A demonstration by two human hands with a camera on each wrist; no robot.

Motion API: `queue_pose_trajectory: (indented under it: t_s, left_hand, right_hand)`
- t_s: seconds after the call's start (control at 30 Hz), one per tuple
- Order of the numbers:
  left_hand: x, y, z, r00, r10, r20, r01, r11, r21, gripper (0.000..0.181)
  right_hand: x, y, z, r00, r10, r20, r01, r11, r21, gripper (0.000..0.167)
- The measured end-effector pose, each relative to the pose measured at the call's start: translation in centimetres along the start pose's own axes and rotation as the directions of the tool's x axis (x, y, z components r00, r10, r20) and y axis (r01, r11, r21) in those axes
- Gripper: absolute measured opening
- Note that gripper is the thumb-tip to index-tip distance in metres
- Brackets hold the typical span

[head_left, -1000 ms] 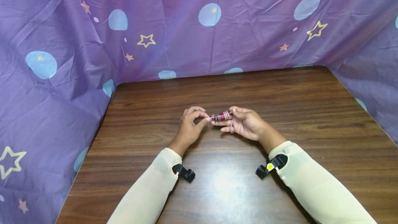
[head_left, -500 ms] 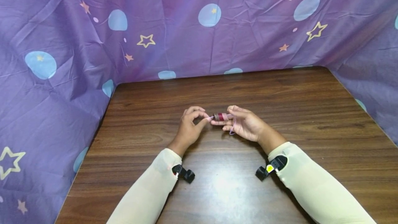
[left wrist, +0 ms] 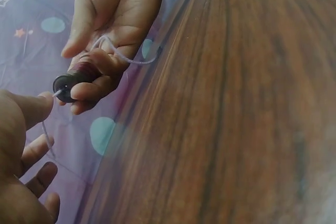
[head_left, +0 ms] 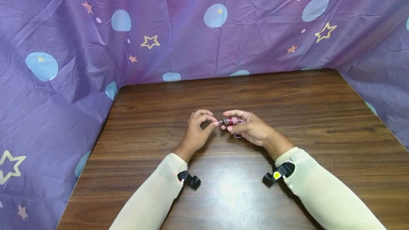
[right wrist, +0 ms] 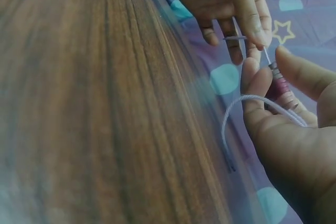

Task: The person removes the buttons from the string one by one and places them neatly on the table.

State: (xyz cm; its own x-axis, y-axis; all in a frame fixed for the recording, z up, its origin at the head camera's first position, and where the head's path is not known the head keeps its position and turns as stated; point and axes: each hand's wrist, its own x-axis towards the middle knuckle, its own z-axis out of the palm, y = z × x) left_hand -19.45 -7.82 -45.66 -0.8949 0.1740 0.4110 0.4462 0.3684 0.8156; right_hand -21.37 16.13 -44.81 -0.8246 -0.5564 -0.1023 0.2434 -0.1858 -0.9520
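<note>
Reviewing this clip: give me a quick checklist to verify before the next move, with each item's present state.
1. Left hand pinching the cord: ok.
2. Right hand supporting the ring stack: ok, fingers curled round it.
3. Right thumb closed onto the stack: not ok, it stands apart in the left wrist view.
4. Cord showing beyond both ends of the stack: ok.
5. Cord tail by the right hand secured: not ok, it hangs loose.
6. Exact ring count: cannot tell.
</note>
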Motion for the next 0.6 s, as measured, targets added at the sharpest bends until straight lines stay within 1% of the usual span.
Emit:
queue_pose_trajectory:
  t_s: [0.13, 0.3, 0.43, 0.6]
  left_hand:
    - [-0.08, 0.13, 0.02, 1.000, -0.004, 0.014, 0.004, 1.000, -0.004, 0.009]
    - [-0.29, 0.32, -0.01, 1.000, -0.005, 0.028, 0.005, 1.000, -0.007, 0.009]
    - [-0.32, 0.51, 0.11, 0.999, 0.010, 0.034, -0.009, 1.000, -0.023, 0.012]
    - [-0.45, 0.77, 0.27, 0.999, 0.030, 0.036, -0.029, 0.999, -0.041, 0.020]
  right_hand:
    - [-0.01, 0.04, 0.02, 0.999, 0.010, -0.043, -0.012, 0.999, -0.047, 0.056]
    - [0.03, 0.05, 0.03, 0.996, 0.015, -0.084, -0.021, 0.997, -0.070, 0.043]
    - [-0.05, -0.07, 0.03, 0.996, 0.011, -0.087, -0.017, 0.998, -0.066, 0.043]
    - [-0.23, -0.30, 0.15, 0.995, 0.024, -0.099, -0.030, 0.998, -0.061, 0.041]
